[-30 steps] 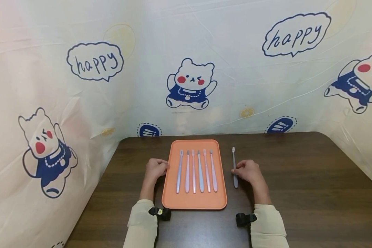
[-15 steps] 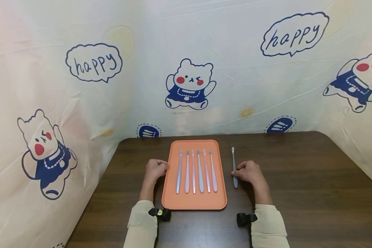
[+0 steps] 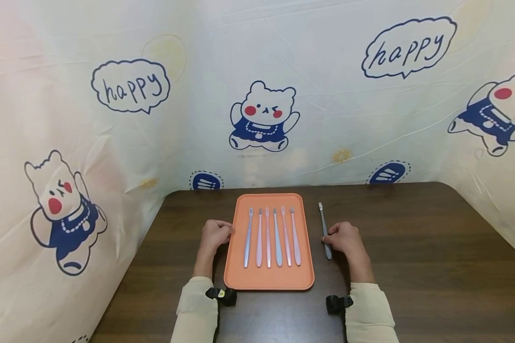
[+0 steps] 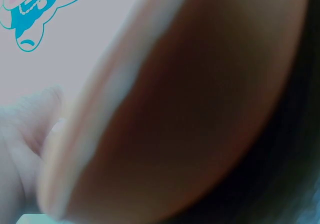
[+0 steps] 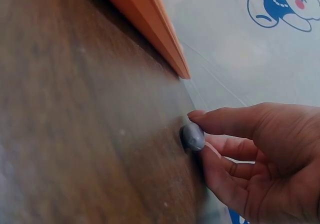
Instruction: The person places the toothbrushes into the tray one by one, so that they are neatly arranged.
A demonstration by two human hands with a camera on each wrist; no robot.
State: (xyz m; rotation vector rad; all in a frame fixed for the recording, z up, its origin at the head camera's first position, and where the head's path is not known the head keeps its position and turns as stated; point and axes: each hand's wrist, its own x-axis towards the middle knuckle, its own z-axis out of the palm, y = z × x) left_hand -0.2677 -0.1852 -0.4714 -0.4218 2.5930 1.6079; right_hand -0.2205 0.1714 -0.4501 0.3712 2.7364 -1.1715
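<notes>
An orange tray lies on the table with several toothbrushes in a row on it, a blue one and pink ones among them. At the tray's left rim my left hand grips the edge between thumb and fingers; in the left wrist view the tray wall is large and blurred beside that hand. To the right of the tray my right hand pinches a grey-blue toothbrush by its handle. That brush lies apart from the tray, slightly tilted, bristle end away from me. Its rounded handle end shows close to the table.
The dark wooden table extends to both sides. Behind it hangs a pale curtain printed with cartoon bears. Black cameras are strapped to both sleeves.
The grey-blue toothbrush has turned slightly, its bristle end swinging left and its handle end right, as my right hand shifts a little. My left hand and the tray stay in place.
</notes>
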